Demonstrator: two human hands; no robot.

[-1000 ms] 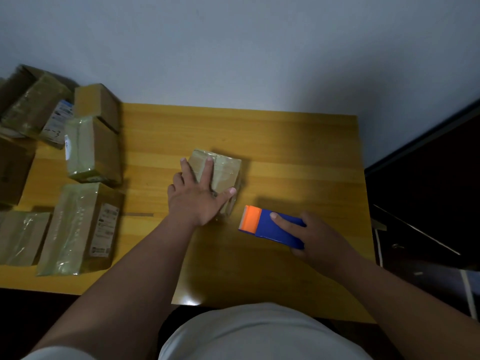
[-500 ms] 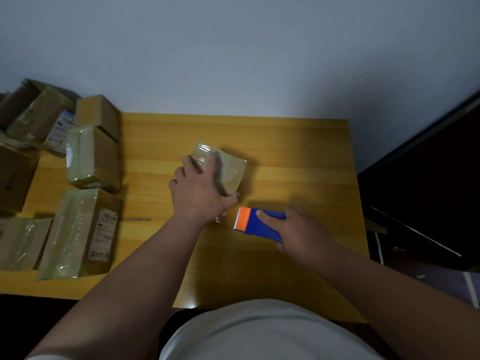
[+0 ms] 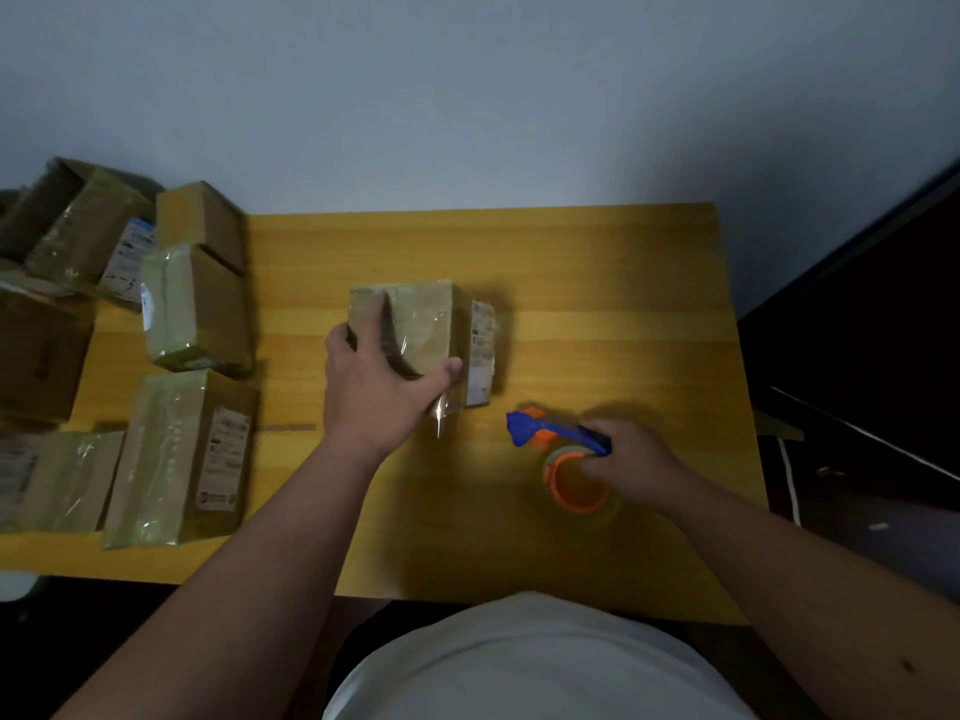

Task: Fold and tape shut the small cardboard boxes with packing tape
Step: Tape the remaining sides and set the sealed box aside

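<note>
A small cardboard box (image 3: 423, 324), wrapped in shiny clear tape, stands in the middle of the yellow wooden table (image 3: 597, 283). A white label shows on its right side. My left hand (image 3: 379, 387) grips the box from the near left, fingers over its top and thumb against its near face. To the right, my right hand (image 3: 631, 459) holds a blue and orange tape dispenser (image 3: 556, 433) tilted up off the table, with the orange-cored tape roll (image 3: 576, 483) hanging below it. A loose strip of tape hangs off the box's near corner.
Several taped boxes (image 3: 197, 309) and flat parcels (image 3: 176, 459) crowd the table's left end and the floor beyond it. The wall runs behind the table. Dark furniture (image 3: 857, 356) stands to the right. My white shirt fills the bottom of the view.
My left hand turned the box upright, so its labelled side now faces right. My right hand lifted and tipped the dispenser, exposing the tape roll.
</note>
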